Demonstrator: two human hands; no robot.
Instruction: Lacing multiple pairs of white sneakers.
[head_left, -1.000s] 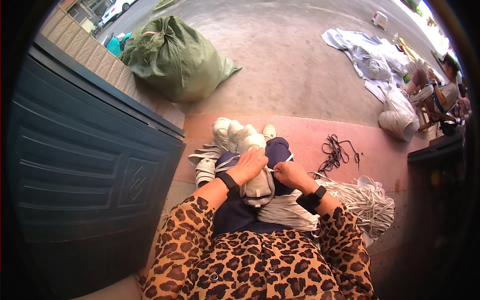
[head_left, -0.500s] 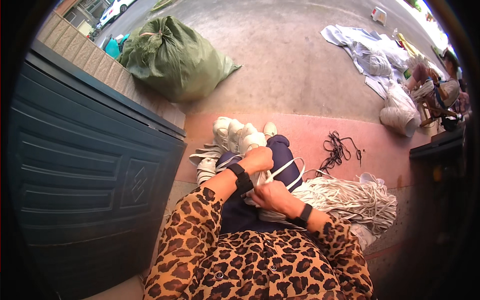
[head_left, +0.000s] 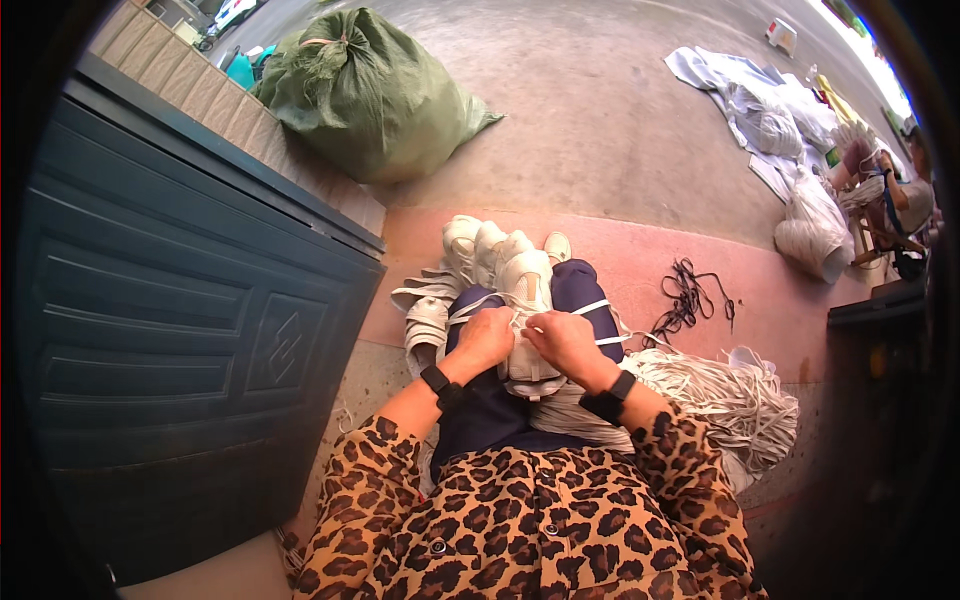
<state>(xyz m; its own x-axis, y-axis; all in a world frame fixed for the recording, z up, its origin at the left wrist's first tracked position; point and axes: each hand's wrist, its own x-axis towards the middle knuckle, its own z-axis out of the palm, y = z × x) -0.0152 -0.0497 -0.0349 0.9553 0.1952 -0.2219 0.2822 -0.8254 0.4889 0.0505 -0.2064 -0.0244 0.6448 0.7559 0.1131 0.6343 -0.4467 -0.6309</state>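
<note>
An off-white shoe [head_left: 524,368] lies lengthwise between my thighs, its upper partly hidden by my hands. On its left side my left hand [head_left: 486,338] is closed, pinching a flat white shoelace [head_left: 474,308]. My right hand [head_left: 566,345] is closed at the opposite side, its fingertips on the lace over the shoe's middle. White lace trails from there across my right thigh. Several more off-white shoes [head_left: 488,244] stand in a row beyond, near my knees. A big heap of loose white laces [head_left: 715,400] rests at my right.
A dark panelled door [head_left: 190,330] stands close on my left. Ahead is a stuffed green sack [head_left: 375,105]. Tangled black laces [head_left: 688,300] lie on the pink floor strip. At far right are white cloths [head_left: 745,100], a white bag [head_left: 815,230] and a seated person [head_left: 908,195].
My hands have drawn apart and now sit level on either side of the shoe. The raised lace loop has come down over my right thigh. The view has shifted slightly.
</note>
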